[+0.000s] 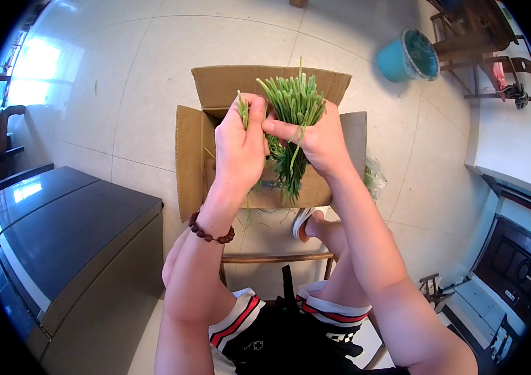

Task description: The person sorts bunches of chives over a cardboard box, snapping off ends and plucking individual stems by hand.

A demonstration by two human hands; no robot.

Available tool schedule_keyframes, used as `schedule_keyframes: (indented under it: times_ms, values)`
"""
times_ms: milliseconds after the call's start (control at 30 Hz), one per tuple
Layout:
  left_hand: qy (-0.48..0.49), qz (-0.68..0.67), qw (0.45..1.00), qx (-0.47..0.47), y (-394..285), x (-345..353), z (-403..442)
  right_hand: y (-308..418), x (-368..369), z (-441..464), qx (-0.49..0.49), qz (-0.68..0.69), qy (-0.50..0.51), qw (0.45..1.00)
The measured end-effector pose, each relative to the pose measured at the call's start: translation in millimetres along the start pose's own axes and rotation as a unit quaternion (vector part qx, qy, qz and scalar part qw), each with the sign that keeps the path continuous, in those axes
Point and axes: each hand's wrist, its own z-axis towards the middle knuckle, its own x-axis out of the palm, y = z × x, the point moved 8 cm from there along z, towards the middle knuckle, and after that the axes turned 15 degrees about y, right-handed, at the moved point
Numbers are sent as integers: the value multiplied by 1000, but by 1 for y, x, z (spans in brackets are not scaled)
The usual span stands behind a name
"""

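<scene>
Dark-grey gloss covers the top of a low cabinet (71, 219) at the near left. Right of it stands an open cardboard box (190, 162) on the tiled floor (140, 69), its flaps folded outward. A beaded bracelet (209, 232) circles the left wrist. The left hand (237, 140) is over the left part of the box, thumb pressed to fingers, pinching a few separate stalks (243, 109) with their ends pointing far. Loose greens (273, 150) show inside the box between the hands; their quantity cannot be determined. The right hand (320, 140) is closed around a thick bunch of what appear to be chives (296, 100), held above the box, pale stem ends far, dark leaves hanging near. Its thumb reaches toward the left hand; contact cannot be confirmed. Right of the box lies a clear plastic bag (375, 178); a blue bucket (396, 60) stands at the far right.

Assessment of progress: one sizeable bunch is gathered, its stem ends roughly level. No tie is visible around it. The pinched stalks are separate from it, and the greens in the box appear ungathered.
</scene>
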Motion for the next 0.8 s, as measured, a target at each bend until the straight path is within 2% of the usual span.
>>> schedule_keyframes:
  times_ms: [167,333,467,633,733,800]
  values:
    - [19,-19,1000,-2,7,2,4,1,0,-1,-1,8,1,1000]
    - [66,-142,986,-59,15,11,1,7,6,-1,-1,43,20,999]
    - [77,-162,981,-68,16,13,2,7,6,-2,-1,43,23,999]
    - [74,-266,952,-134,22,20,-1,6,6,-1,15,68,27,997]
    - [69,-218,963,-143,23,19,-3,5,5,-1,-15,16,12,1000]
    - [81,-237,959,-133,27,19,-1,1,2,0,-27,-5,-4,1000]
